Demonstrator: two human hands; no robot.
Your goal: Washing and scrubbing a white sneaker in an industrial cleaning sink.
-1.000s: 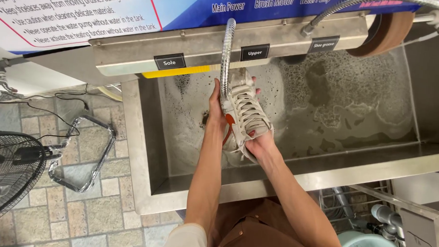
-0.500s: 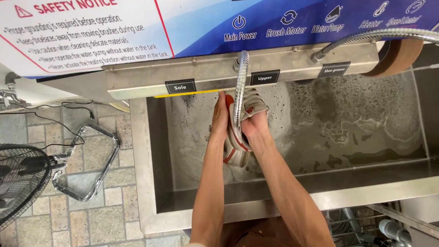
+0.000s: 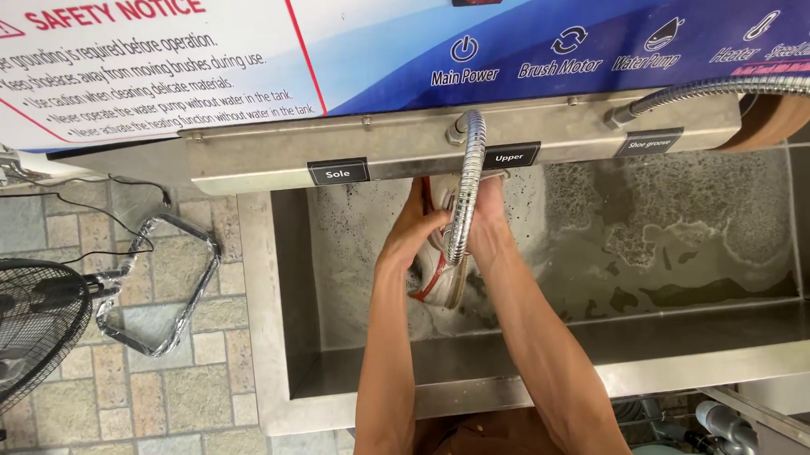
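Both hands clamp a pale sneaker (image 3: 446, 273) with red trim, the left hand (image 3: 416, 232) at its nine o'clock and the right hand (image 3: 489, 224) at three o'clock, over the foamy steel tank (image 3: 600, 341). Good practice, I judge: firm grip, laces clear, sneaker under the metal hose (image 3: 464, 189).

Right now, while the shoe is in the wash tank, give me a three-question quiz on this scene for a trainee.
1. True or false: both hands grip the shoe over the steel tank.
2. What hangs in front of the shoe? A) a metal hose B) a towel C) a brush
3. What stands on the tiled floor at the far left of the view?

Key:
1. True: the left hand and right hand both clasp it.
2. A, the metal hose curves down from the machine's front panel.
3. A black fan.
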